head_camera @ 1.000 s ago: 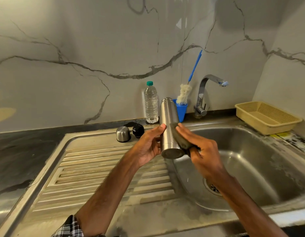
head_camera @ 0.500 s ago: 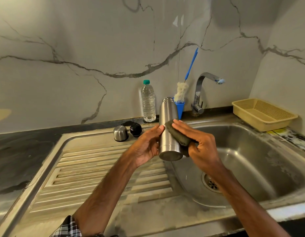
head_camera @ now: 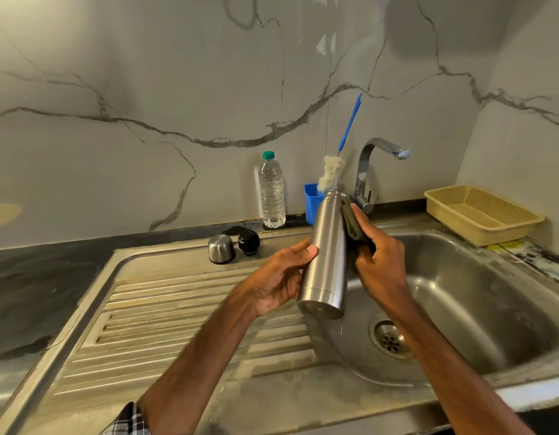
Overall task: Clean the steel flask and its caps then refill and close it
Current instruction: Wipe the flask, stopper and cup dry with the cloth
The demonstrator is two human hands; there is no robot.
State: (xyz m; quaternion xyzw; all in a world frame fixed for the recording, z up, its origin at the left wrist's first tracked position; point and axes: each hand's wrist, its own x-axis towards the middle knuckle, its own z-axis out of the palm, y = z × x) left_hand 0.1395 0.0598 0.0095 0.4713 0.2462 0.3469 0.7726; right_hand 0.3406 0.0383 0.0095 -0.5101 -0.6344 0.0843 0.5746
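The left hand (head_camera: 281,277) is gripping a tall brushed-steel flask (head_camera: 328,255), fingers curled round its lower half, tilting it over the stainless sink basin (head_camera: 491,309). The right hand (head_camera: 381,262) is clutching a dark scouring pad (head_camera: 352,224) against its upper side. Beyond the left fingers, a domed steel cap (head_camera: 221,248) and black stopper (head_camera: 249,242) are sitting together.

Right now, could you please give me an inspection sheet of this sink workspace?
Surface: stained steel sink with ribbed drainboard; dark counter behind.
Job's things: steel flask tilted above the basin edge, caps off; steel cap and black cap stand behind the drainboard.
Clutter: water bottle, blue cup holding a bottle brush, beige basket.
Hands: left hand grips the flask; right hand holds a dark pad against its upper side.
Cables: nothing seen.
Surroundings: marbled wall; tap, no water running.
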